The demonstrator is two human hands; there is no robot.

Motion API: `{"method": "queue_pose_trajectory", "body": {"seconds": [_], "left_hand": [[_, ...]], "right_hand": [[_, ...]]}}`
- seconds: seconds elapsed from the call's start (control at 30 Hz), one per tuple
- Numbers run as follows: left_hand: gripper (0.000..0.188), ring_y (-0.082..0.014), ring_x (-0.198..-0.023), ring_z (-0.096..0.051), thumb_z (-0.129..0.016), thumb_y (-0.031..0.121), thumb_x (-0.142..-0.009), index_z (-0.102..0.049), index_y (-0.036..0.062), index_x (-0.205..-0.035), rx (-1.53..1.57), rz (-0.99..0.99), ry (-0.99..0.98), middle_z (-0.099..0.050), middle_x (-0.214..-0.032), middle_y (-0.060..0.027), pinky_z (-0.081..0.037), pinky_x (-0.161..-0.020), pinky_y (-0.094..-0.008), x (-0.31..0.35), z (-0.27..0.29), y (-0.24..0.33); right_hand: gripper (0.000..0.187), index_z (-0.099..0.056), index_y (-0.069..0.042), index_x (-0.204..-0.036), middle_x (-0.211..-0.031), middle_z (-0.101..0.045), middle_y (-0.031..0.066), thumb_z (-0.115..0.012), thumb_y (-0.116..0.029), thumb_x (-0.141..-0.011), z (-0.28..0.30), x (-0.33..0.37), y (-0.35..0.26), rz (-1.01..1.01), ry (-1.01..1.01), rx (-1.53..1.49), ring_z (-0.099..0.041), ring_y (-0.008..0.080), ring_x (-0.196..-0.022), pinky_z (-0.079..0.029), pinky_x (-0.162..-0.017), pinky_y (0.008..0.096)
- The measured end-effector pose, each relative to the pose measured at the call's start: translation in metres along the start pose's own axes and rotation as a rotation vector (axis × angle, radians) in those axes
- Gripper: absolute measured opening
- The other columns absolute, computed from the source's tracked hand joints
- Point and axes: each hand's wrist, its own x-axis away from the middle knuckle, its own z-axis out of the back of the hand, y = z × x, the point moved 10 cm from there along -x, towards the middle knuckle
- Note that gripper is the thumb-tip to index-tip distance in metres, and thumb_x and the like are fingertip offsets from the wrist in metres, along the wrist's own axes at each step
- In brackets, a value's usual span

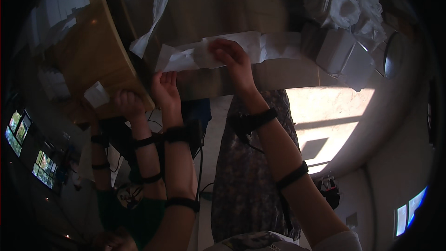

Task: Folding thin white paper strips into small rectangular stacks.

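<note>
A row of overlapping thin white sheets, paper or film, lies along the near part of the brown table. At the row's left end, my left hand is at the table's near edge with its palm turned up. Its fingers are stretched out, the tips at the border of a white sheet. My right hand is over the middle of the row, fingers bent down toward the sheets. Motion smears its fingertips, so whether they pinch anything is unclear. A greyish see-through patch lies just left of them.
Stacks of white sheets and a crumpled white pile occupy the right end. A long white strip lies at left. Beyond it, at a wooden board, a co-worker's hands are beside a small white piece.
</note>
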Motion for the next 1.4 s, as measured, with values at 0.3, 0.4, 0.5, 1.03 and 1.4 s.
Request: {"method": "queue_pose_trajectory", "body": {"seconds": [0.3,0.4,0.5,1.03,1.4], "left_hand": [[0.026,-0.0228,-0.100,-0.058,-0.056,0.015,-0.086,-0.053,-0.0009,-0.106,-0.058,0.015,0.011,-0.061,-0.104,-0.0119,-0.046,-0.093,-0.0379,-0.003,0.001,0.006],[0.026,-0.0229,-0.099,-0.058,-0.056,0.016,-0.085,-0.053,-0.0007,-0.106,-0.062,0.025,0.008,-0.061,-0.103,-0.0117,-0.046,-0.093,-0.0380,-0.005,0.001,0.007],[0.026,-0.0227,-0.098,-0.058,-0.057,0.016,-0.085,-0.054,-0.0003,-0.105,-0.057,0.036,0.027,-0.061,-0.102,-0.0106,-0.046,-0.091,-0.0376,-0.003,0.001,0.004],[0.024,-0.0152,-0.091,-0.056,-0.060,0.021,-0.085,-0.055,0.0054,-0.103,-0.141,-0.077,0.119,-0.060,-0.097,-0.0037,-0.044,-0.082,-0.0301,0.008,0.004,0.026],[0.026,-0.0167,-0.103,-0.055,-0.058,0.021,-0.087,-0.056,0.0041,-0.106,-0.110,-0.259,0.055,-0.062,-0.106,-0.0052,-0.043,-0.089,-0.0318,0.059,-0.030,0.073]], "right_hand": [[0.036,-0.051,0.002,-0.122,-0.115,-0.063,0.0113,-0.058,-0.014,-0.091,-0.011,-0.001,0.008,-0.062,-0.042,-0.020,-0.061,0.0190,-0.106,-0.047,-0.088,0.0299],[0.032,-0.053,0.002,-0.117,-0.107,-0.065,0.0114,-0.059,-0.010,-0.089,-0.007,-0.004,0.011,-0.082,-0.024,-0.058,-0.061,0.0175,-0.103,-0.047,-0.089,0.0288],[0.031,-0.054,0.002,-0.116,-0.107,-0.065,0.0119,-0.059,-0.011,-0.089,-0.003,-0.005,0.010,-0.076,0.003,-0.016,-0.061,0.0168,-0.103,-0.047,-0.088,0.0283],[0.044,-0.059,0.003,-0.104,-0.094,-0.061,0.0108,-0.078,-0.023,-0.076,0.181,0.080,-0.071,0.215,0.946,0.441,-0.056,0.0192,-0.086,-0.046,-0.077,0.0307],[0.036,-0.058,0.003,-0.101,-0.094,-0.060,0.0098,-0.072,-0.021,-0.079,0.179,0.074,-0.067,0.115,0.883,0.496,-0.057,0.0182,-0.083,-0.046,-0.075,0.0295]]}}
